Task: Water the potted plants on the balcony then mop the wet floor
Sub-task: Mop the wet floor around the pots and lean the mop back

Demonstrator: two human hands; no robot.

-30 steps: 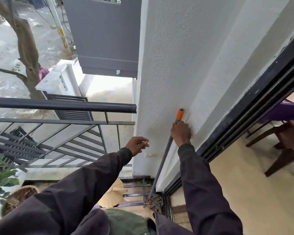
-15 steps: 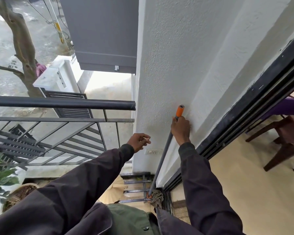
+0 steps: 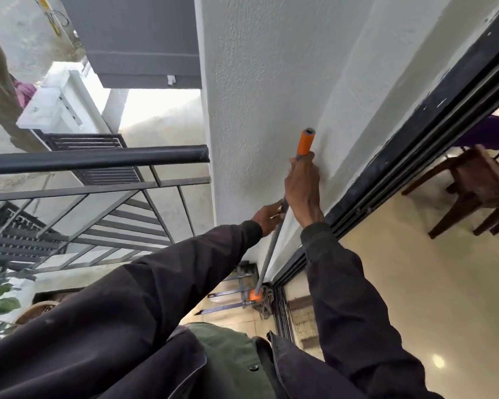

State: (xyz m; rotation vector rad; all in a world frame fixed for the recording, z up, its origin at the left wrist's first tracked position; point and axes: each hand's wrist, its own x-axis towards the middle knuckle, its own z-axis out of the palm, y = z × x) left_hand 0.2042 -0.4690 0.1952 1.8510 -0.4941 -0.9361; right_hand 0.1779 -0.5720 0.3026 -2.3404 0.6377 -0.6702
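Item: grey metal mop pole with orange grip [image 3: 273, 236], leaning at the white wall's corner. Your right hand [image 3: 303, 191] clasps it; left hand [image 3: 267, 216] closing below. Risk: string head [image 3: 264, 300] snagging your door track.

Long dark purplish-black sleeves with ribbed cuffs cover both arms, from the bare left hand [image 3: 267, 216] at twelve o'clock and bare right hand [image 3: 303, 191] down to six o'clock, over an olive-green buttoned shirt [image 3: 228, 361]
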